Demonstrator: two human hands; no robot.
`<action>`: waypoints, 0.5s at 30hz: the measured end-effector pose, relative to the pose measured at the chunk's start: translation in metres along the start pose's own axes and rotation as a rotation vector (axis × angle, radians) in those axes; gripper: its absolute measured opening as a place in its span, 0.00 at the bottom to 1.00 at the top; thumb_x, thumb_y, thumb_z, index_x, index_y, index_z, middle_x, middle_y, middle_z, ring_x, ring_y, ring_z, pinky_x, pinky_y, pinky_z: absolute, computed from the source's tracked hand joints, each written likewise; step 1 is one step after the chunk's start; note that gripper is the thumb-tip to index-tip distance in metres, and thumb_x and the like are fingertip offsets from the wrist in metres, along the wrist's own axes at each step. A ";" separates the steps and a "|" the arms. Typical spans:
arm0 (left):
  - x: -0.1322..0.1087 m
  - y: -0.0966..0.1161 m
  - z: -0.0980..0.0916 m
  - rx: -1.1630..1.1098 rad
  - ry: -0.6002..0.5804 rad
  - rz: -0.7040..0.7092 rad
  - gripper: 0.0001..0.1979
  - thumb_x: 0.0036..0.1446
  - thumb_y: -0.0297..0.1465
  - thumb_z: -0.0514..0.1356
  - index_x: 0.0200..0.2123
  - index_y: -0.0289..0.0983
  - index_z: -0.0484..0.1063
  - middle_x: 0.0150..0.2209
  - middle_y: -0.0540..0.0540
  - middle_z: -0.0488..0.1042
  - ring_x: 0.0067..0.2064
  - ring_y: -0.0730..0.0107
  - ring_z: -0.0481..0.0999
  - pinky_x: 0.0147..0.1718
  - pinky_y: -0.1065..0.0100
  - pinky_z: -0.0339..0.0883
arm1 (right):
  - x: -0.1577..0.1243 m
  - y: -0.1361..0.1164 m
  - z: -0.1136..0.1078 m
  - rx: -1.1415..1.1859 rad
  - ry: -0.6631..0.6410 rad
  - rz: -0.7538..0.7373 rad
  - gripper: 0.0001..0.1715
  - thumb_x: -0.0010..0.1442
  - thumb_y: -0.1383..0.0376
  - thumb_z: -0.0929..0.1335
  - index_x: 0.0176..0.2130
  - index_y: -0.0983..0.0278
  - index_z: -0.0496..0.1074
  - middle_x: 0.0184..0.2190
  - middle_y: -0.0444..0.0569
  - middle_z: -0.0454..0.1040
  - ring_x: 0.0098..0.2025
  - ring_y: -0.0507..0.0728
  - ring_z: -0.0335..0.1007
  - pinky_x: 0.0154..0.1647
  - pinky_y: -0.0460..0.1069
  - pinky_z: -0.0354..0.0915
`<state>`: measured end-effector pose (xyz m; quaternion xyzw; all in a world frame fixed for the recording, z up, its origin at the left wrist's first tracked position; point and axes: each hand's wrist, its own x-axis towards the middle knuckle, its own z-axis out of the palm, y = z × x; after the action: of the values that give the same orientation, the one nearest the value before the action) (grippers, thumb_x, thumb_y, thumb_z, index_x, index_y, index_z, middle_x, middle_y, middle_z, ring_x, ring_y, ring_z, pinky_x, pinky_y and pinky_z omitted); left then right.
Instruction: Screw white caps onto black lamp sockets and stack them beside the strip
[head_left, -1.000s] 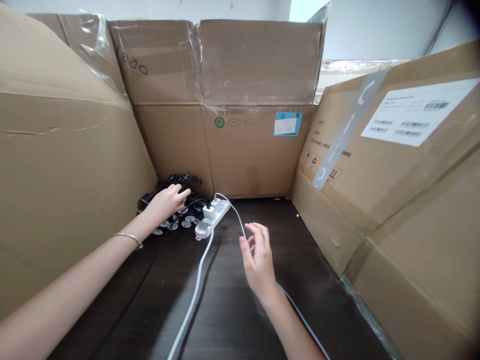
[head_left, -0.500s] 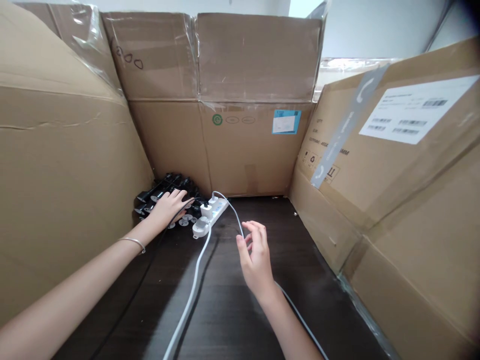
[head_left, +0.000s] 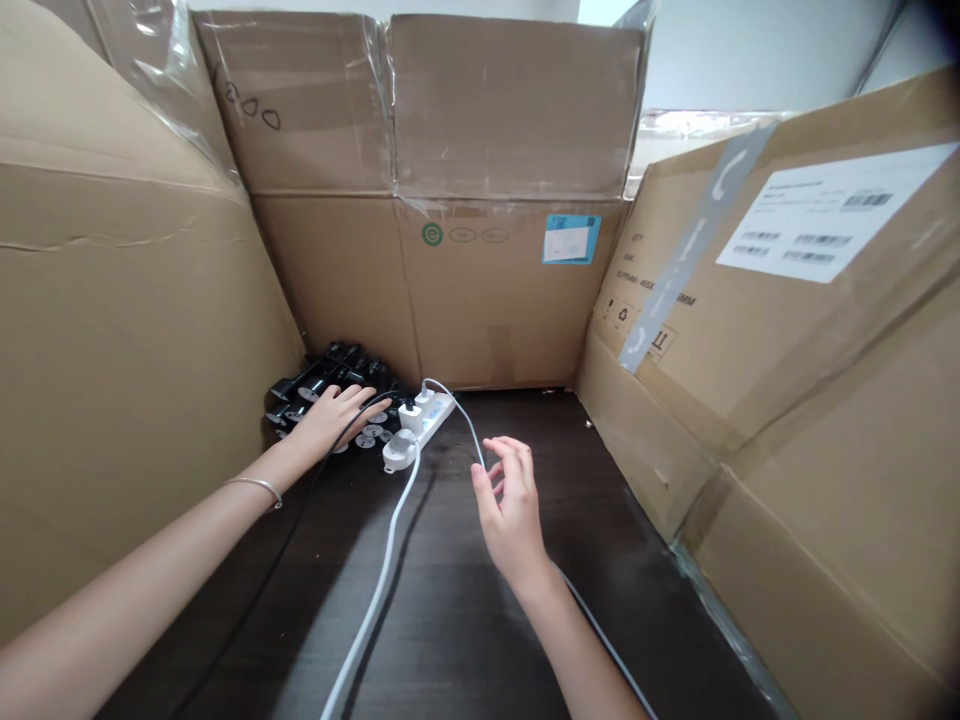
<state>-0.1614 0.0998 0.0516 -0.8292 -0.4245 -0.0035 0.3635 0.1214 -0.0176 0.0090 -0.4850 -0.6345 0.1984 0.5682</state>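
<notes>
In the head view, my left hand (head_left: 334,418) reaches to a pile of small black pieces with round white ends (head_left: 319,378). Its fingers are stretched out over the pile, and a thin black cable (head_left: 346,426) passes across the hand. A white power strip (head_left: 433,420) lies just right of the pile, with white plugs (head_left: 409,418) in it. My right hand (head_left: 510,500) is held above the dark surface with fingers loosely curved and apart. A thin white cable (head_left: 471,424) runs from the strip toward and behind this hand; whether they touch, I cannot tell.
A cardboard box (head_left: 487,310) stands behind the strip. Another box (head_left: 120,360) rises on the left and a labelled box (head_left: 817,390) on the right. The strip's thick white cord (head_left: 382,580) runs toward me across the dark surface (head_left: 442,620).
My left hand has shifted slightly, its fingers now flatter over the black pieces. The right hand keeps nearly the same place and pose. The whole view has moved a little.
</notes>
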 end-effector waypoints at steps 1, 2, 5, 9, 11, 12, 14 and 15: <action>-0.001 0.001 -0.001 0.007 0.006 -0.003 0.23 0.60 0.26 0.45 0.58 0.42 0.58 0.51 0.40 0.66 0.48 0.58 0.65 0.39 0.60 0.54 | 0.000 0.000 0.000 0.000 0.000 0.001 0.16 0.60 0.59 0.60 0.48 0.60 0.63 0.50 0.50 0.58 0.33 0.48 0.63 0.38 0.48 0.65; -0.002 0.001 -0.001 0.012 0.015 -0.009 0.23 0.60 0.26 0.45 0.59 0.42 0.57 0.52 0.40 0.65 0.48 0.58 0.64 0.39 0.60 0.54 | 0.000 0.001 0.000 0.001 0.003 0.003 0.16 0.60 0.60 0.60 0.48 0.60 0.63 0.50 0.50 0.58 0.33 0.48 0.63 0.38 0.48 0.65; -0.003 -0.002 -0.001 0.015 0.036 -0.029 0.22 0.60 0.27 0.46 0.57 0.41 0.60 0.53 0.40 0.65 0.50 0.56 0.63 0.40 0.59 0.55 | 0.001 0.002 -0.001 0.005 0.012 0.008 0.16 0.60 0.60 0.61 0.47 0.61 0.63 0.50 0.50 0.58 0.33 0.48 0.63 0.38 0.48 0.65; -0.006 -0.015 -0.019 -0.043 0.070 -0.185 0.18 0.57 0.27 0.50 0.51 0.37 0.67 0.51 0.40 0.67 0.50 0.57 0.65 0.41 0.59 0.58 | 0.003 0.001 -0.003 0.012 0.026 0.002 0.15 0.60 0.61 0.61 0.47 0.62 0.64 0.49 0.51 0.58 0.32 0.48 0.63 0.37 0.48 0.65; -0.013 -0.014 -0.047 -0.114 0.163 -0.443 0.15 0.56 0.26 0.50 0.44 0.34 0.71 0.46 0.41 0.71 0.46 0.60 0.68 0.40 0.61 0.60 | 0.004 0.000 -0.005 0.028 0.051 -0.001 0.15 0.60 0.61 0.61 0.46 0.62 0.65 0.49 0.51 0.59 0.32 0.48 0.63 0.36 0.47 0.65; -0.018 -0.009 -0.066 -0.169 0.255 -0.600 0.14 0.57 0.26 0.49 0.41 0.32 0.72 0.43 0.42 0.72 0.44 0.62 0.69 0.40 0.62 0.62 | 0.005 -0.001 -0.006 0.038 0.067 -0.003 0.14 0.60 0.61 0.61 0.45 0.63 0.65 0.49 0.51 0.59 0.33 0.48 0.63 0.35 0.46 0.65; -0.035 0.016 -0.109 -0.307 0.478 -0.830 0.14 0.58 0.26 0.47 0.38 0.34 0.71 0.38 0.46 0.73 0.39 0.68 0.72 0.37 0.66 0.65 | 0.005 -0.003 -0.008 0.057 0.099 -0.013 0.13 0.60 0.61 0.61 0.44 0.63 0.66 0.48 0.51 0.60 0.33 0.47 0.63 0.33 0.45 0.64; -0.045 0.033 -0.130 -0.345 0.552 -0.919 0.13 0.58 0.28 0.47 0.37 0.37 0.72 0.35 0.49 0.74 0.35 0.70 0.72 0.35 0.67 0.66 | 0.005 -0.004 -0.009 0.063 0.110 -0.020 0.13 0.61 0.62 0.61 0.44 0.63 0.66 0.47 0.50 0.60 0.33 0.47 0.63 0.34 0.45 0.64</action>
<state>-0.1272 -0.0227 0.1131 -0.5750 -0.6245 -0.4475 0.2812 0.1284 -0.0184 0.0174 -0.4706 -0.6006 0.1854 0.6192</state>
